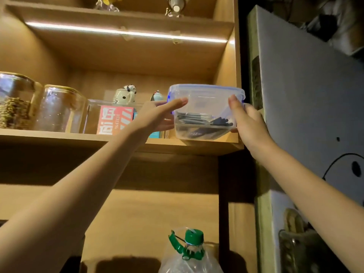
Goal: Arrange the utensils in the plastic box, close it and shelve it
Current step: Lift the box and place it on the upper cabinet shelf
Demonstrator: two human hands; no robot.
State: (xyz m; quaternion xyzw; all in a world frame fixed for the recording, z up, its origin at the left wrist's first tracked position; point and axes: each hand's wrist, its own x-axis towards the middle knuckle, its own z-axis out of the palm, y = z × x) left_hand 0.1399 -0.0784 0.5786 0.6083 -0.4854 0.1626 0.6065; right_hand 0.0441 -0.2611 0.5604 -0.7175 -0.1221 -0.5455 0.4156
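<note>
A: What is sitting nearest the camera?

B: A clear plastic bottle with a green cap (192, 243) is standing at the bottom centre. Two bare forearms are reaching up from the lower corners.

A: What are the hands doing?

B: The left hand (157, 117) and the right hand (247, 119) are gripping opposite sides of a clear, blue-trimmed lidded plastic box (205, 111), right of centre, lid on, resting at the right end of a wooden shelf (59, 137). Dark utensils (202, 120) are lying inside.

A: And farther back?

B: Glass jars (59, 109) and a red carton (113, 120) are standing to the left, with a panda mug (125, 94) behind.
</note>
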